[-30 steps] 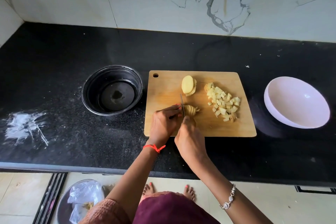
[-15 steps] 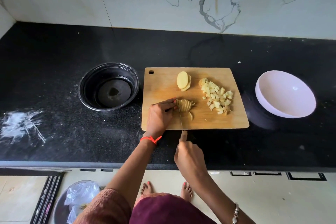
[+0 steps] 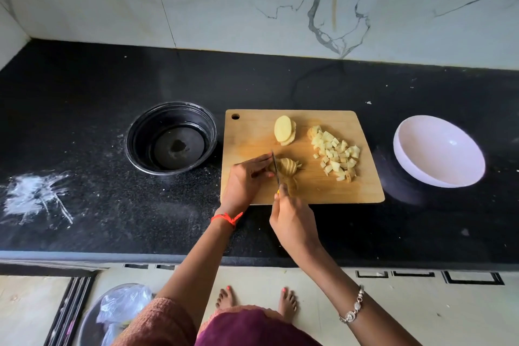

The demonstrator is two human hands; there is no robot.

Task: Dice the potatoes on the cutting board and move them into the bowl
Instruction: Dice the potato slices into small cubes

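sliced potato point(image 3: 287, 167) touching left hand point(image 3: 243, 180) fingers point(image 3: 259, 161); knife point(image 3: 275, 167) between.

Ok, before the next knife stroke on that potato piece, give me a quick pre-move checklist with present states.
1. Right hand has a grip on the knife: ok.
2. Left hand steadies the potato piece: ok.
3. Left fingertips clear of the blade: cannot tell, they sit very close.
4. Board lies flat on the counter: ok.
5. Diced pile is clear of the cut: ok.
6. White bowl empty, ready for dice: ok.
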